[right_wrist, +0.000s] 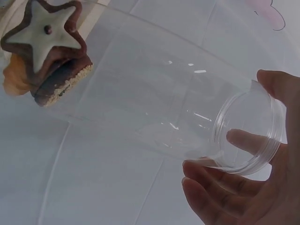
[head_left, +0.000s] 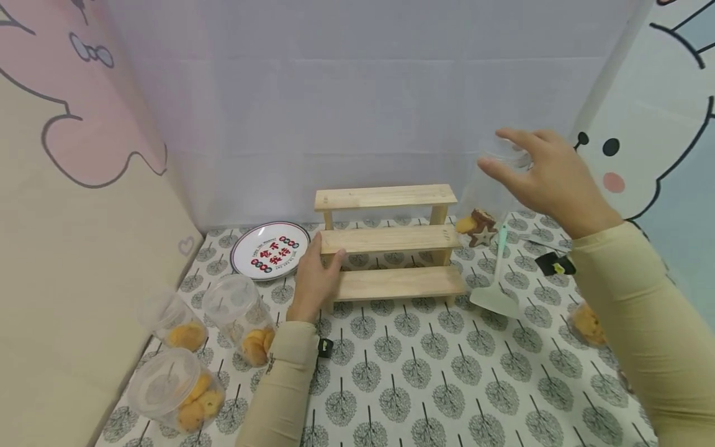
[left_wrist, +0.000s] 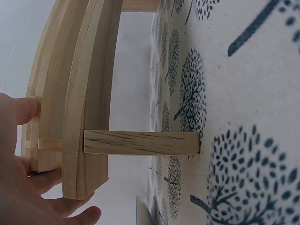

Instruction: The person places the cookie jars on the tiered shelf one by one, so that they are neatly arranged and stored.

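My left hand (head_left: 318, 279) grips the left end of a three-tier wooden shelf (head_left: 391, 239). In the left wrist view its thumb and fingers lie around the ends of the boards (left_wrist: 77, 103). High at the right, my right hand (head_left: 550, 177) holds a tall clear jar (right_wrist: 154, 84) around its ringed top. Several cookies sit at the jar's bottom, among them a brown star cookie (right_wrist: 44, 35) with pale icing. The jar is tilted in the right wrist view. Whether its base touches anything, I cannot tell.
A white plate (head_left: 270, 251) with red lettering lies left of the shelf. Three clear cookie jars (head_left: 237, 304) stand at the left. Right of the shelf lie a pale green spatula (head_left: 494, 298) and a fork (head_left: 544, 242). Another cookie container (head_left: 586, 323) is partly behind my right sleeve.
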Motion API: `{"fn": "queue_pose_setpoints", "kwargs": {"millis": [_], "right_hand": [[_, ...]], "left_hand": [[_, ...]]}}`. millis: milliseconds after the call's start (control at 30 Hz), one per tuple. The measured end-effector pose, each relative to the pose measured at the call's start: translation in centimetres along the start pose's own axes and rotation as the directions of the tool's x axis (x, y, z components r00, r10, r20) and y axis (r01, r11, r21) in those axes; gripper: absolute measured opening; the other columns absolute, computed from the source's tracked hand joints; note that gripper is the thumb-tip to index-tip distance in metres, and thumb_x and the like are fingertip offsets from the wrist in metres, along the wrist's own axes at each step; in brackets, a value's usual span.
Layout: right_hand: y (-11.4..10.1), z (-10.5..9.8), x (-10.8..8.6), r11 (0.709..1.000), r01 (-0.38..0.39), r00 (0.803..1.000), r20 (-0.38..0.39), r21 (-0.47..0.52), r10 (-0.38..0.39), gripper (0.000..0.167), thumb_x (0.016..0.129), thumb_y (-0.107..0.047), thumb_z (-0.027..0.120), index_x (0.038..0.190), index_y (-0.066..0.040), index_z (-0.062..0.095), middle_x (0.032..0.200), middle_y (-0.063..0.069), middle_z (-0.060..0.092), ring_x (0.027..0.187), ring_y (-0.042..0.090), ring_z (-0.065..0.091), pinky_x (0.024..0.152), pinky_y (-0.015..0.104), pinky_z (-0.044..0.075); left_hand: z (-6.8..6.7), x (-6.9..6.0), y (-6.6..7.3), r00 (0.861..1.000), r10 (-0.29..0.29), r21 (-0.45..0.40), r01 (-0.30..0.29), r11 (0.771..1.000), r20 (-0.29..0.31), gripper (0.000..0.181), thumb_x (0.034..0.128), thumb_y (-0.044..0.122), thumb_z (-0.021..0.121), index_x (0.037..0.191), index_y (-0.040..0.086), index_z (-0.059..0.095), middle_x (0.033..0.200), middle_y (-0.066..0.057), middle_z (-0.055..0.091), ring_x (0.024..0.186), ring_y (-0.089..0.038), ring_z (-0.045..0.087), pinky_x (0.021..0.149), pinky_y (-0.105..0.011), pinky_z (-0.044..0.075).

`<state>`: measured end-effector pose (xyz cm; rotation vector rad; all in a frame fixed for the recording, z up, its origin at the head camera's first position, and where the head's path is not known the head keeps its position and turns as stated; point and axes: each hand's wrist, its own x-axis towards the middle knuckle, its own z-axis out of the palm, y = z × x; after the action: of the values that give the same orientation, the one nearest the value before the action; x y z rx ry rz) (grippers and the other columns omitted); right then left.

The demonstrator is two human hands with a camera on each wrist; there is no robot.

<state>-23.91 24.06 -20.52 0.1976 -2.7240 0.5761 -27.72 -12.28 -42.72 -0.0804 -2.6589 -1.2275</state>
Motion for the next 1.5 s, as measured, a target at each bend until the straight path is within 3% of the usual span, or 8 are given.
{"fn": "queue_pose_setpoints", "kwargs": {"millis": [633, 1267, 1500], "right_hand": [[-3.9, 1.7, 6.4, 0.998, 0.06, 0.998, -0.003, 0.027, -0.06, 0.075, 0.093, -0.067, 0.048, 0.155, -0.027, 0.038, 0.154, 0.022, 0.038, 0.139, 0.043, 0.036, 0.11, 0.066, 0.03], [-8.1, 4.2, 9.8, 0.994, 0.071, 0.997, 0.036, 0.082, -0.074, 0.077, 0.092, -0.071, 0.046, 0.156, -0.03, 0.034, 0.16, 0.011, 0.031, 0.147, 0.032, 0.026, 0.119, 0.057, 0.024], [-10.1, 5.7, 10.6, 0.994, 0.093, 0.993, 0.067, 0.065, -0.097, 0.078, 0.091, -0.073, 0.045, 0.156, -0.032, 0.033, 0.16, 0.013, 0.029, 0.145, 0.034, 0.03, 0.117, 0.058, 0.03]], "left_hand": [[-0.1, -0.2, 0.4, 1.0, 0.007, 0.013, -0.007, 1.0, -0.011, 0.085, 0.0973, 0.061, 0.049, 0.16, 0.013, 0.018, 0.164, -0.011, 0.024, 0.15, -0.032, 0.025, 0.123, -0.045, 0.022], [0.0, -0.8, 0.4, 1.0, 0.002, 0.003, -0.002, 1.0, 0.001, 0.084, 0.0976, 0.059, 0.051, 0.16, 0.013, 0.018, 0.163, -0.012, 0.025, 0.15, -0.029, 0.025, 0.123, -0.044, 0.022], [-0.2, -1.2, 0.1, 1.0, -0.004, 0.008, 0.004, 1.0, 0.0, 0.083, 0.0981, 0.057, 0.051, 0.161, 0.014, 0.018, 0.164, -0.011, 0.025, 0.15, -0.029, 0.025, 0.123, -0.043, 0.022]]}}
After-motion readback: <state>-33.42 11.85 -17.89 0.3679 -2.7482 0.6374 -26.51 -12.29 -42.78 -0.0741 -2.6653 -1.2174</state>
